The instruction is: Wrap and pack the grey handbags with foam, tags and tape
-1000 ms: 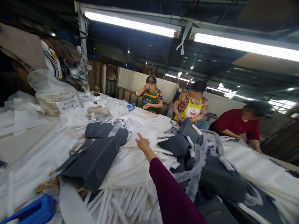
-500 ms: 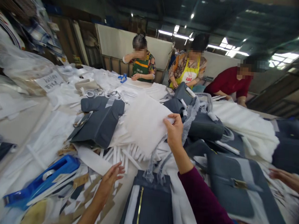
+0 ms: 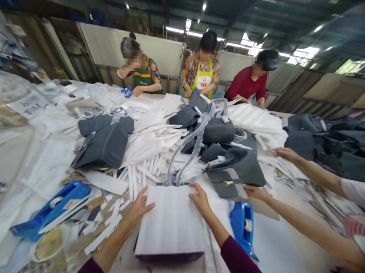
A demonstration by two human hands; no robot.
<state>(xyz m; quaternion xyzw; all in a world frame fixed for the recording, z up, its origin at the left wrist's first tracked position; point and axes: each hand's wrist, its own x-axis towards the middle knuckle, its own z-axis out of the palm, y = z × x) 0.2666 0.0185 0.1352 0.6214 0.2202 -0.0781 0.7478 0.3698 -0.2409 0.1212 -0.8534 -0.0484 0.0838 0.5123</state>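
Head view: left hand (image 3: 139,209) and right hand (image 3: 202,200), half-curled, hold white sheet (image 3: 172,224) on dark bag (image 3: 170,257), apparently covering it; edges likely need aligning.

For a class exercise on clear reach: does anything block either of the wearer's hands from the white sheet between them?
Nothing visible does: the left hand is at the upper left of the white sheet, the right hand at its upper right.
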